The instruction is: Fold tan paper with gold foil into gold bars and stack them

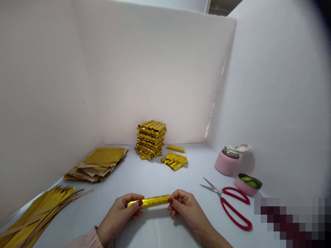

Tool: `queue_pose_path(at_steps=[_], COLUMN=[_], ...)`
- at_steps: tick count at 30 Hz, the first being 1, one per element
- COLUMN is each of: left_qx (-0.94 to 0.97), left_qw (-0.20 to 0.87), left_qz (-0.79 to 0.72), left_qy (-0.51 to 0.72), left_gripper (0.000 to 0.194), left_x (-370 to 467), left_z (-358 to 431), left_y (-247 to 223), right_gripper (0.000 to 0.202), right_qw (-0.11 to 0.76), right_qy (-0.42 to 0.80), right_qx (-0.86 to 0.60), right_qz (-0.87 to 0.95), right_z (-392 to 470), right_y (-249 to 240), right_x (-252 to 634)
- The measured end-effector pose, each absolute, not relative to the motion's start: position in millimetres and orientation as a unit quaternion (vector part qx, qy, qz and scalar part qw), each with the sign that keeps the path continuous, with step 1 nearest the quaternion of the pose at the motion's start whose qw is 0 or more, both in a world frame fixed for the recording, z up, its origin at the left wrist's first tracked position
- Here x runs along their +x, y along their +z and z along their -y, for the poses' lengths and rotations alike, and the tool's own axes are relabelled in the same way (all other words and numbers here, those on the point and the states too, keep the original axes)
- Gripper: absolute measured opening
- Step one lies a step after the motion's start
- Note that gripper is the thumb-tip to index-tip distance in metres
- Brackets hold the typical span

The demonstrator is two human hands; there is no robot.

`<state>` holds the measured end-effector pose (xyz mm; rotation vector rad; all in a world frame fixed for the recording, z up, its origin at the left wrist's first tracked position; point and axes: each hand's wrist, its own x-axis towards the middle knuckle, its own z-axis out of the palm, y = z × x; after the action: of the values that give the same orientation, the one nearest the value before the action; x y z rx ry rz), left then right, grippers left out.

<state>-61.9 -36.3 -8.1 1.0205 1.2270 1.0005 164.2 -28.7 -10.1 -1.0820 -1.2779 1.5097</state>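
Pink sleeve (86, 241), at the left wrist. Left hand (121, 208) and right hand (184, 205): fingers of each clamped on one end of a gold tube (156, 201), held over the tabletop (155, 179); too hard a pinch might crease it. Gold strips (42, 212), fanned out at left; a dragging cuff could scatter them. Scissors (219, 194), red-handled, blades apart, right of the right hand; a careless reach risks a nick. Pink bottle (227, 162), lid up; a knock may tip it. Tube stack (150, 140), criss-crossed, farthest back; a bump could topple it.
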Motion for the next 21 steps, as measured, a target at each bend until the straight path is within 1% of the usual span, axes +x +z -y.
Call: queue_pose_path(at_steps=[6,14,16,19,21], left_qx=[0.483,0.549,0.58,0.621,0.627], left_qw=[0.567,0.489,0.455,0.408,0.402], left_qz=[-0.502,-0.483,-0.473,-0.461,-0.46], left_qy=[0.44,0.476,0.483,0.485,0.484], left_gripper=[0.05,0.027,0.02,0.016,0.015], left_x=[-64.2,-64.6,-65.5,-68.1,-70.0], left_z=[36.1,39.7,39.4,38.2,37.8], left_y=[-13.8,-9.6,-10.3,-13.1,-14.3], right_gripper=[0.043,0.04,0.04,0.04,0.04], right_qw=[0.438,0.448,0.45,0.45,0.45], right_qy=[0.601,0.597,0.595,0.593,0.593], right_qx=[-0.431,-0.418,-0.416,-0.414,-0.413], right_qz=[0.511,0.517,0.52,0.524,0.525], right_z=[26.7,28.9,28.7,28.5,28.8], right_y=[-11.6,-9.4,-9.5,-9.0,-8.4], right_x=[164.9,163.1,163.2,164.0,164.4])
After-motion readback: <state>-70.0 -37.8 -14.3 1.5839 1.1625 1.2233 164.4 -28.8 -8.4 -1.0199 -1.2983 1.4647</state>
